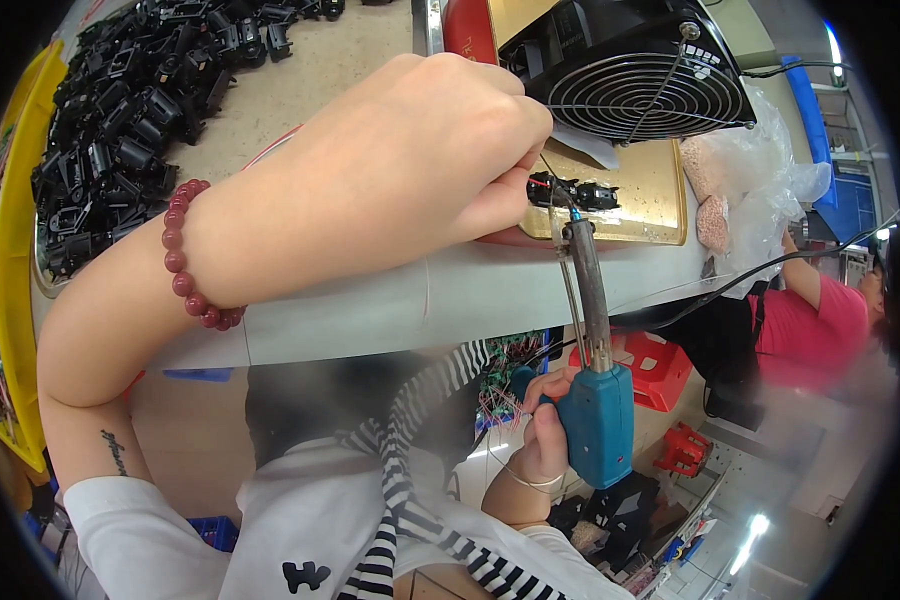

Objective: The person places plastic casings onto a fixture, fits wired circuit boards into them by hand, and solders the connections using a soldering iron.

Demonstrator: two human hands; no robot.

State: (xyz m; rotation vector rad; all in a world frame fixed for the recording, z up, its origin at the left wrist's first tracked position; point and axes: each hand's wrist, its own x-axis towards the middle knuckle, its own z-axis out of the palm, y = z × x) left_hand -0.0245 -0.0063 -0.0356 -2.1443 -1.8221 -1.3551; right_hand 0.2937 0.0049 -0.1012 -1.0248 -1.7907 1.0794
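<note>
My left hand [460, 150] reaches in over the workbench, its fingers closed in a pinch at a small black plastic part [595, 195]. A thin red wire [538, 183] shows at the fingertips; the grip itself is mostly hidden by the hand. My right hand [542, 435] is wrapped round the handle of a teal soldering gun [602, 425], held upright below the bench edge. Its hot tip [570, 205] points up at the black part, touching it or very near. The part lies on a gold-coloured plate [660, 215].
A black fan [640, 95] with a wire grille stands just behind the plate. Many black plastic parts [140, 120] are heaped at the left, beside a yellow bin [5, 300]. Plastic bags [760, 160] lie at right. A black cable [740, 285] runs there, near another person in pink [815, 330].
</note>
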